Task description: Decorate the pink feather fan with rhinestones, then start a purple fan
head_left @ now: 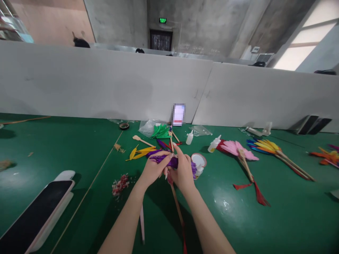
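Note:
My left hand and my right hand meet over the middle of the table, both closed on a bundle of purple feathers. The fingers overlap and hide part of the bundle. Just below the hands lies a thin wooden stick with a red tassel; whether a finger touches its top end I cannot tell. Yellow feathers lie left of my hands. A round white tub stands close to the right hand, with a small white bottle partly hidden beside it.
Farther back are green feathers, a lit phone against the white partition and glue bottles. A pink feather fan and a multicoloured one lie right. Red-white scraps and a long black-topped object are left.

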Motion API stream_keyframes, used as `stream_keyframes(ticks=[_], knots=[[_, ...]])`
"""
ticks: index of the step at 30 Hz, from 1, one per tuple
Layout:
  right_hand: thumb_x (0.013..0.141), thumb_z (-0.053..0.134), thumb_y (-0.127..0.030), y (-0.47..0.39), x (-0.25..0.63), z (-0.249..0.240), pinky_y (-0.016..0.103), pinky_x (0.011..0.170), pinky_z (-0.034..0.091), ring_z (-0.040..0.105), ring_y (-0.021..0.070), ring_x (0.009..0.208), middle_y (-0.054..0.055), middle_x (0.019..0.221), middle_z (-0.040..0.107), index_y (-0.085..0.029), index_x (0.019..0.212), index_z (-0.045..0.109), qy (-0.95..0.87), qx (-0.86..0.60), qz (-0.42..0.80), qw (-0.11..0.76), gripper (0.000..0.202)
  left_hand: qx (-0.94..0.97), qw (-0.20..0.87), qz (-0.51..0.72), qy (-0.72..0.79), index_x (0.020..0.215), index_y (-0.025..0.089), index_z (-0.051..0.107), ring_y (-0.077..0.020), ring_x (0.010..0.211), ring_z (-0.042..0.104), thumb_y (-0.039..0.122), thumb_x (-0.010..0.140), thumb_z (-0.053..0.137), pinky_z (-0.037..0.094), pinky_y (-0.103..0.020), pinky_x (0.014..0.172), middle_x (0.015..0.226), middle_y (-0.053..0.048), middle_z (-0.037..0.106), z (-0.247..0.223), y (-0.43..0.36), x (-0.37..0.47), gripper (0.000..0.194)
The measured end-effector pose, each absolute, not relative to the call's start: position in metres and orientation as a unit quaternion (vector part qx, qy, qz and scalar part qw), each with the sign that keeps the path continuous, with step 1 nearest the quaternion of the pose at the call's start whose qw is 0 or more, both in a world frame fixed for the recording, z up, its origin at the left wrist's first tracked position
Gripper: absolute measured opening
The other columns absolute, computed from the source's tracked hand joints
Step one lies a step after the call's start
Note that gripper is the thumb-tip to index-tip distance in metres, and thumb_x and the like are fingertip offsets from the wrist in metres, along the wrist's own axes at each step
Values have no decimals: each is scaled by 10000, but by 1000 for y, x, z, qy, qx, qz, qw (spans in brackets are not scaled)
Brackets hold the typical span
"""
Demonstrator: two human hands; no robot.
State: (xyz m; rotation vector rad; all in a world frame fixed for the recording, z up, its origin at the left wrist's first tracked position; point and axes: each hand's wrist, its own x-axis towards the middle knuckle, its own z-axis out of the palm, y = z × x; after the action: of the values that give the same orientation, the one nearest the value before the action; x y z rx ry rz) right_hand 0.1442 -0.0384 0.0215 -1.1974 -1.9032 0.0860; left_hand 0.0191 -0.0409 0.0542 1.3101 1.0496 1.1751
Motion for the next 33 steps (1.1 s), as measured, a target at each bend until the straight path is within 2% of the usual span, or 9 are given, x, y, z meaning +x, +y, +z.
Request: stream_keyframes(ticks=[3,7,11,15,18,22,24,29,33], knots=[[763,563,-162,-40,145,26,496,936,383,493,271,1058,111,1098,543,-208,1361,274,-744,-469,11,475,666,493,501,555,446,857,158,653,-86,315,429,394,761,595,315,-189,296,473,14,566,50,-35,10,261],[750,669,-347,-40,148,34,531,1015,328,374,294,1237,128,1285,397,-254,1332,312,-721,-451,-6,525,689,462,444,633,435,851,169,660,-98,337,449,378,780,580,367,-199,333,419,34,520,48,-28,-3,235],[714,705,-375,-34,160,40,485,957,403,419,284,1198,125,1241,427,-243,1296,353,-677,-429,-40,596,692,397,432,690,424,799,180,646,-99,351,457,388,760,600,342,-198,325,433,38,517,47,-23,-9,216],[709,704,-385,-28,182,45,495,958,376,438,285,1165,122,1205,469,-215,1252,405,-601,-472,-76,641,643,337,463,716,399,789,168,639,-76,356,453,385,731,624,341,-197,347,521,23,580,44,-19,-10,225],[703,702,-390,-29,205,38,484,986,349,463,266,1150,121,1192,502,-197,1244,422,-567,-515,-6,643,639,290,484,733,379,782,157,632,-62,372,458,367,701,657,320,-186,357,563,21,603,39,-15,-13,227],[677,703,-410,-42,229,5,492,995,351,485,260,1167,149,1236,526,-201,1344,300,-565,-537,200,593,807,226,518,745,356,765,152,617,-29,373,435,359,663,691,296,-168,360,623,26,626,34,-11,-17,243],[646,728,-400,-49,231,-12,482,1000,353,482,262,1184,162,1271,511,-199,1372,266,-559,-547,253,570,884,218,534,742,342,767,151,619,-22,348,401,364,673,681,275,-161,352,552,41,593,34,-11,-18,241],[661,701,-405,-58,218,-24,425,879,470,609,252,1008,121,1083,639,-189,1388,263,-520,-571,321,548,876,206,571,729,316,772,147,625,-24,326,371,350,689,664,247,-151,348,421,61,500,36,-13,-18,222],[654,682,-421,-60,218,-20,398,799,500,649,245,872,87,947,678,-179,1383,285,-510,-592,292,551,865,200,588,724,301,775,146,623,-19,325,337,350,695,661,244,-149,352,399,72,462,32,-13,-20,222]])
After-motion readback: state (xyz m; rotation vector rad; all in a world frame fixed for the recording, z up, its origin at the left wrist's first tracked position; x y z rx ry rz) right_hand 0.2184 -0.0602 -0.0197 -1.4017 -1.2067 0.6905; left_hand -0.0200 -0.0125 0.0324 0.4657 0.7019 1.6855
